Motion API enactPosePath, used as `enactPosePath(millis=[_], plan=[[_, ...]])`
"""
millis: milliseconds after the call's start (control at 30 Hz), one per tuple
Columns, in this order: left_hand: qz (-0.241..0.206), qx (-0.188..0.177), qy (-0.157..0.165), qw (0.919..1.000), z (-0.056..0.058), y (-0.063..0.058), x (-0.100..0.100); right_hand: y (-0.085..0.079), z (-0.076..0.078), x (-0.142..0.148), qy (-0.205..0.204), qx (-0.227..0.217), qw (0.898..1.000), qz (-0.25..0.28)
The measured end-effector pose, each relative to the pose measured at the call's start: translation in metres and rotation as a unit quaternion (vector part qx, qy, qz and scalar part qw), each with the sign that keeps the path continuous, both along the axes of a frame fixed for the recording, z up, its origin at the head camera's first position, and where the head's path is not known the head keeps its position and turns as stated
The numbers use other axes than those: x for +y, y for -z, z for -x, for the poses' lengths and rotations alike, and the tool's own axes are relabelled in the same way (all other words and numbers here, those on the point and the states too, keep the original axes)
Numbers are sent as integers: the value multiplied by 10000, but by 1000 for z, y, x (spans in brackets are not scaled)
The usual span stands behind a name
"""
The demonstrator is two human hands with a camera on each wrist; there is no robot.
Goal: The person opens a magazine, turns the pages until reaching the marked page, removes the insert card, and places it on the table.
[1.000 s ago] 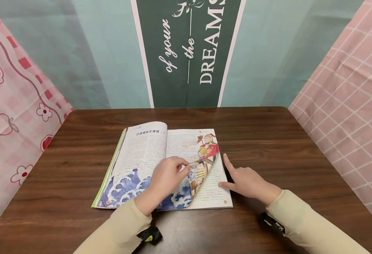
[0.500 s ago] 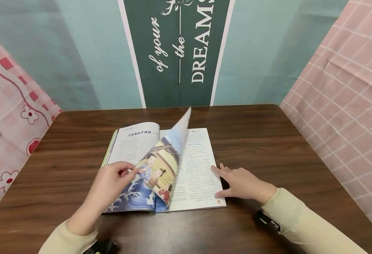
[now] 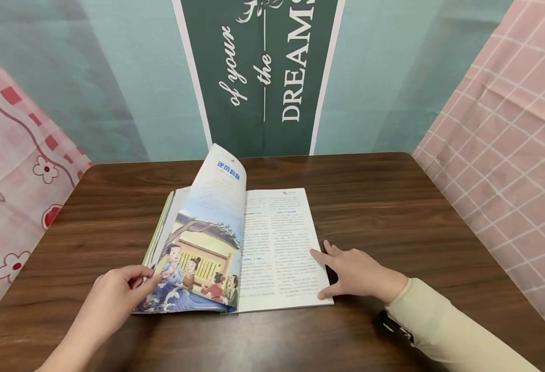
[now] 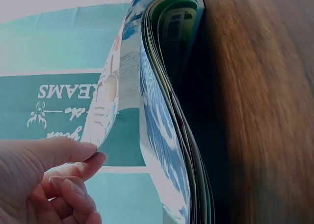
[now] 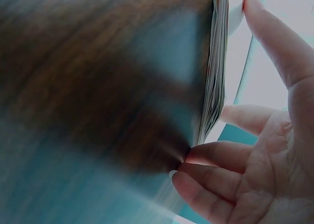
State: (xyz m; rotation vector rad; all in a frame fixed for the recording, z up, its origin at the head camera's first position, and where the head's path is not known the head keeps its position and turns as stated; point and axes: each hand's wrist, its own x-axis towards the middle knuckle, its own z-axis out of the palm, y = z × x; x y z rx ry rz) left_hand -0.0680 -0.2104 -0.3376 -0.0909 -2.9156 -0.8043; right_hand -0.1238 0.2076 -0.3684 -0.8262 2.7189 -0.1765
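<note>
So I've got this magazine (image 3: 286, 248) open on the brown wood-grain table (image 3: 370, 206), sitting left of centre. My left hand (image 3: 111, 295) is pinching the edge of one raised page (image 3: 212, 232) between thumb and index finger, and that page curves up over the left half, far corner poking highest. It's a fun page: white fading to pale blue, cartoon figures by a yellow building, a branch hanging over them. Blue waves peek out from the sheet underneath. The right-hand page is just columns of print. My right hand (image 3: 361, 271) is spread, thumb and index on that page's right edge.

From the left wrist you can see what the head view hides: a gap between my pinched page and the bowed stack below. The right wrist view shows the thick page edges, with my other fingertips down on the table beside them.

Writing: a blue Chinese heading on the raised page, body text too tiny to read, and "of your", "the" and "DREAMS" on the green banner (image 3: 263, 77) at the far side.
</note>
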Motion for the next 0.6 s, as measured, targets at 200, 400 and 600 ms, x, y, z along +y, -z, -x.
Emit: enactPosePath(millis=[200, 400, 600], plan=[[151, -22, -5, 9999, -8, 2, -12, 0, -1, 0, -79, 60, 9999, -32], [294, -163, -67, 9994, -14, 3, -21, -1, -2, -1, -96, 100, 9999, -19], [470, -610, -131, 9969, -18, 6, -31, -2, -2, -2, -122, 163, 9997, -103]])
